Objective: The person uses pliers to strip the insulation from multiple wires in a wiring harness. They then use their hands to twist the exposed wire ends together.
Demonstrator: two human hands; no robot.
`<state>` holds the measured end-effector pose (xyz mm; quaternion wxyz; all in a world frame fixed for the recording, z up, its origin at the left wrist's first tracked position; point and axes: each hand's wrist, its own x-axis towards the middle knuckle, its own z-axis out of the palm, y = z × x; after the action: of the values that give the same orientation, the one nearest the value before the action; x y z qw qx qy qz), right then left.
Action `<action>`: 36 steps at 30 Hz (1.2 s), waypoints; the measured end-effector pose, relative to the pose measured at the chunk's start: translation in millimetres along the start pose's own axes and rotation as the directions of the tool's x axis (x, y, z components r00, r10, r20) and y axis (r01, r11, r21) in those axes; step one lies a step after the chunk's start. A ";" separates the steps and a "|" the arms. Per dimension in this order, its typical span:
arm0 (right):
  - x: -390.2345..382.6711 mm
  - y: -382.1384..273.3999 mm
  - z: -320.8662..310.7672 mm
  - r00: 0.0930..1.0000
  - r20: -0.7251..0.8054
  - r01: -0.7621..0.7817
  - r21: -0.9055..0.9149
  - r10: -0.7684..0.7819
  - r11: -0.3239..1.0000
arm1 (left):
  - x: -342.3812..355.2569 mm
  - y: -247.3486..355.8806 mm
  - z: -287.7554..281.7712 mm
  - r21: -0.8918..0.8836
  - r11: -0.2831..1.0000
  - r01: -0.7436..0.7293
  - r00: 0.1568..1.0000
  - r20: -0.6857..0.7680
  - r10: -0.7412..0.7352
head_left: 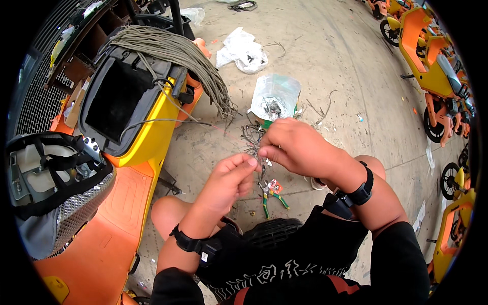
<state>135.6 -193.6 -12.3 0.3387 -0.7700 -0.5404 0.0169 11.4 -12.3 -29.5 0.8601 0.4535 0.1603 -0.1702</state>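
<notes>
The place looks like a workshop for scooters (whether it is indoors cannot be told). The floor [325,46] is stained concrete, strewn with wire scraps [250,134], a crumpled white bag [236,48] and small litter. Close on the left stands an orange and yellow scooter [114,213], with an open black box [107,146] beside its deck and a thick coil [175,48] of grey cable draped over the box's far end. More scooters [429,79] in the same colours line the right edge. Pliers [265,191] with green and yellow handles lie right on the concrete, near a pale sack [285,89] with scraps in its mouth.
</notes>
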 end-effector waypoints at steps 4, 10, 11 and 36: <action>4.3 -11.6 -7.8 0.672 0.483 -0.738 0.374 0.562 0.561 | -1.4 -6.0 8.9 0.820 0.509 -0.263 0.859 -0.042 0.510; 1.5 0.1 -5.9 0.844 0.316 -0.536 0.458 0.434 0.709 | -1.4 -7.6 8.6 0.760 0.587 -0.279 0.858 -0.076 0.507; 1.0 -1.3 -5.2 0.950 0.098 -0.313 0.341 0.297 0.887 | 0.9 -5.8 6.4 0.577 0.780 -0.241 0.910 -0.145 0.388; -5.2 -2.3 -2.3 0.943 0.213 -0.298 0.204 0.255 0.932 | 2.3 -16.8 0.2 0.748 0.629 -0.212 0.900 -0.100 0.423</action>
<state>132.4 -198.7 -11.0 0.3700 -0.7887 -0.4491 0.1986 6.1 -21.7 -42.6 0.5984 0.7935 0.1110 -0.0007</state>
